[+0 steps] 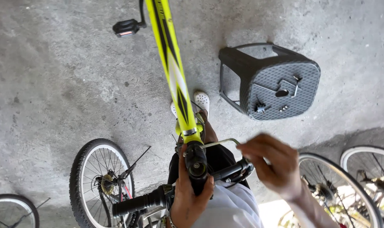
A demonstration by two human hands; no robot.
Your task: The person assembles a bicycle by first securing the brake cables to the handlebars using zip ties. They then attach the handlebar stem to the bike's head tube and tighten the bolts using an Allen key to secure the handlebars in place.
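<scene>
Down at the near centre, the left hand (187,192) is clenched around the black stem (196,164) of a yellow bike, fingers wrapped on both sides of it. The frame (170,55) runs from the stem up and away to the far edge, with a black pedal (126,28) sticking out to its left at the top. The handlebar (158,198) crosses under the hand, its black grip (130,205) pointing near left and the other end going right, partly hidden by the right hand.

To the right, the right hand (270,162) grasps the long arm of a bent hex key (219,142); the fingers are closed on it and the key's other end reaches left to the stem's side. The hand is a little blurred.

Far right of the frame stands a dark plastic stool (268,80) on the concrete floor (65,84). On its seat lie a second hex key (295,86), a black oval part and a few small bolts (283,108), well apart from both hands.

A white shoe (201,100) shows beside the frame, just left of the stool. A wheel (101,177) with its spokes and cogs stands near left, close to the grip; another rim shows at the left corner. Two more wheels (348,185) crowd the near right, behind the right wrist.
</scene>
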